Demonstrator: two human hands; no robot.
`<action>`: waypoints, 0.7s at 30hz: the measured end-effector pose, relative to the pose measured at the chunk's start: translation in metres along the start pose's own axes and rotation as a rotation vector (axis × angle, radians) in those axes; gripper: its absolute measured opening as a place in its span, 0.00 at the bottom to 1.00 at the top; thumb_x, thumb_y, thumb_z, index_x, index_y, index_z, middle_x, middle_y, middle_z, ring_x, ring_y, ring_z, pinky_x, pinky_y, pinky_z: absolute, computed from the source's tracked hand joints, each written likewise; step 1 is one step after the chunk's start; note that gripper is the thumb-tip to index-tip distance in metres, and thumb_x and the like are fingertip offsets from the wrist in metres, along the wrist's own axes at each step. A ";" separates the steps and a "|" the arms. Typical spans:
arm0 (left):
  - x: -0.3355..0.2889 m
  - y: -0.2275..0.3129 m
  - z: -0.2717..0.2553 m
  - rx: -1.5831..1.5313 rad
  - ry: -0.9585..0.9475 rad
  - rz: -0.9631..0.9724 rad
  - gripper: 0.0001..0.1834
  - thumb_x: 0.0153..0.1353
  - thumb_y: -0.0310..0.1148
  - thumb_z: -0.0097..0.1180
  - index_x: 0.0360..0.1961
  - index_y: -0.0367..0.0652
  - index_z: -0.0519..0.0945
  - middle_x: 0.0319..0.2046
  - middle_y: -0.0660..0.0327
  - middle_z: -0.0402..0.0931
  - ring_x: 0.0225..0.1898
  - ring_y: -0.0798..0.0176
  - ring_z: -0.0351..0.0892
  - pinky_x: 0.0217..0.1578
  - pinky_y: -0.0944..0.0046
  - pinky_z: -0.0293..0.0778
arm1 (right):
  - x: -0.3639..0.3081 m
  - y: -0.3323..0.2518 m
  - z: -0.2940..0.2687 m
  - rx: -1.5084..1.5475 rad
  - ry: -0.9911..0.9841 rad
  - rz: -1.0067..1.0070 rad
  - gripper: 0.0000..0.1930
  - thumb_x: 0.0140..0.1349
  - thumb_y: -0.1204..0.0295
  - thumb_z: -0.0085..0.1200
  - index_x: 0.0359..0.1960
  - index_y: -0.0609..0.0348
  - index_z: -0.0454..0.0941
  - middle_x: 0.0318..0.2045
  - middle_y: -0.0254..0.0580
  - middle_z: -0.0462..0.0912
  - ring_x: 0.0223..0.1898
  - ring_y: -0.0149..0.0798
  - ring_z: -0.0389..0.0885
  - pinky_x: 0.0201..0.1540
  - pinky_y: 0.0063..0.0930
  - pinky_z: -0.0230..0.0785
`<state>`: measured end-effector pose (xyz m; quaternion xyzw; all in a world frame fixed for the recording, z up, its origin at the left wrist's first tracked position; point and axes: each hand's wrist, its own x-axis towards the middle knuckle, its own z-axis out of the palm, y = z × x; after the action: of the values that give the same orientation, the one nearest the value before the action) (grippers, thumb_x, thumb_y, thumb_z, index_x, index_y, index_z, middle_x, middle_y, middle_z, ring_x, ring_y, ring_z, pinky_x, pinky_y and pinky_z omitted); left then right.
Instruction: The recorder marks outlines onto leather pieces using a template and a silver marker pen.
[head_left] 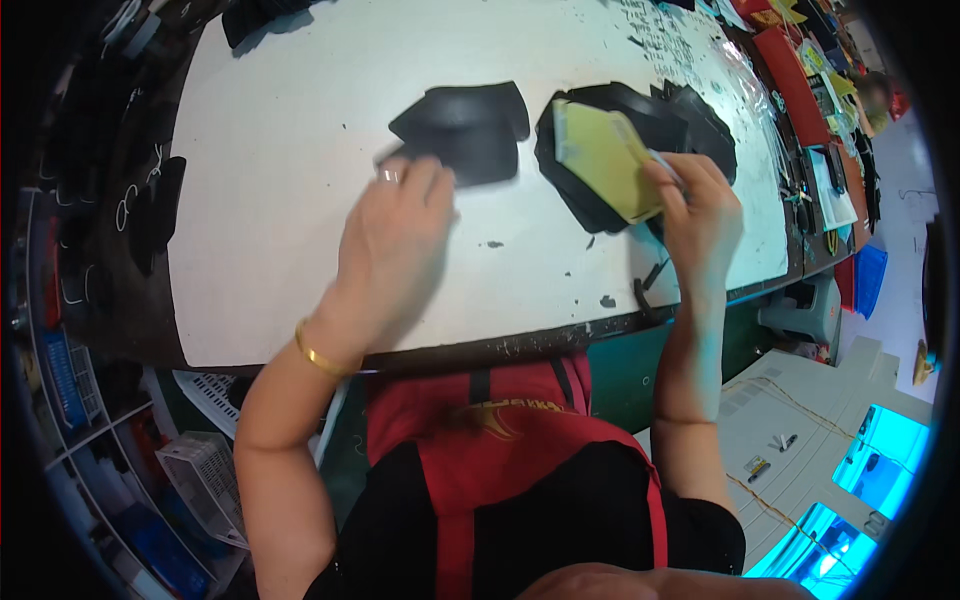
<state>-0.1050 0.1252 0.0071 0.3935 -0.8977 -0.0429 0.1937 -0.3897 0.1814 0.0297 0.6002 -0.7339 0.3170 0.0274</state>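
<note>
Flat black sheet pieces (465, 125) with angled edges lie overlapping left of the table's middle. My left hand (395, 215), with a ring and a gold bangle, has its bent fingers closed at their lower left edge; motion blurs this spot and the fingertips are hidden. On the right, my right hand (700, 205) pinches a yellow angular template (605, 160) with a pale strip along its left edge. A thin, light pen-like stick (667, 168) also shows between those fingers. Beneath the template lies a loose pile of black pieces (710, 125), partly covered by it.
Small black scraps (608, 301) dot the white tabletop (260, 240). A dark strip (645, 290) lies near its front edge. Tools and a red box (790, 80) line the right side. Black material (155, 215) sits left. Below stand a white basket (205, 480) and a grey stool (805, 315).
</note>
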 end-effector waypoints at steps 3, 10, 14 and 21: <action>-0.044 0.010 -0.002 -0.140 -0.036 0.186 0.13 0.53 0.25 0.65 0.41 0.41 0.85 0.41 0.58 0.82 0.42 0.52 0.81 0.42 0.55 0.80 | -0.012 -0.011 -0.009 0.241 0.086 0.061 0.07 0.72 0.73 0.59 0.44 0.63 0.84 0.33 0.42 0.86 0.33 0.32 0.86 0.37 0.26 0.76; -0.082 0.027 0.006 -0.243 0.200 0.084 0.14 0.50 0.26 0.73 0.39 0.41 0.85 0.40 0.60 0.83 0.44 0.53 0.83 0.41 0.59 0.82 | -0.029 -0.045 0.023 0.507 -0.633 -0.151 0.08 0.66 0.72 0.62 0.44 0.60 0.86 0.32 0.46 0.87 0.31 0.45 0.88 0.36 0.30 0.78; -0.088 0.028 0.014 -0.285 0.197 0.007 0.15 0.49 0.23 0.73 0.40 0.39 0.84 0.41 0.58 0.83 0.45 0.50 0.84 0.43 0.56 0.83 | -0.032 -0.042 0.041 0.506 -0.661 -0.232 0.08 0.64 0.72 0.63 0.43 0.59 0.86 0.32 0.45 0.87 0.31 0.48 0.87 0.35 0.32 0.78; -0.085 0.034 0.009 -0.274 0.156 -0.011 0.16 0.50 0.21 0.69 0.42 0.38 0.85 0.41 0.57 0.83 0.45 0.50 0.83 0.43 0.57 0.83 | -0.039 -0.059 0.037 0.302 -0.590 -0.318 0.06 0.67 0.72 0.62 0.41 0.61 0.86 0.35 0.44 0.88 0.34 0.47 0.88 0.37 0.32 0.78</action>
<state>-0.0798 0.2089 -0.0203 0.3705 -0.8634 -0.1355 0.3146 -0.3130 0.1921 0.0092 0.7695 -0.5528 0.2270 -0.2254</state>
